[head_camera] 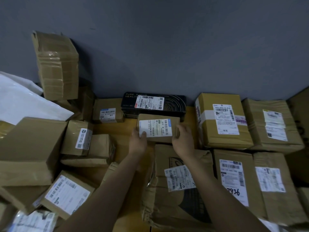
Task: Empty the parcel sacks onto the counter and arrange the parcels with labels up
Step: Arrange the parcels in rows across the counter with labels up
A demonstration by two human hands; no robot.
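Note:
A small brown parcel [173, 121] with its white label facing up lies in the middle of the wooden counter [110, 129], just in front of a black box [173, 106]. My left hand [138, 142] grips its near left corner, thumb on the label. My right hand [183, 139] holds its right edge, fingers curled round the side. Labelled cardboard parcels lie label up on the right: two at the back [222, 121] and two in front [234, 178]. A crumpled brown parcel [177, 181] lies under my right forearm.
On the left, several parcels lie jumbled, one large box [28, 148] without a visible label. A tall box [56, 64] leans against the grey wall. A white plastic sack [21, 99] lies at the far left. A small labelled box [107, 111] sits at the back.

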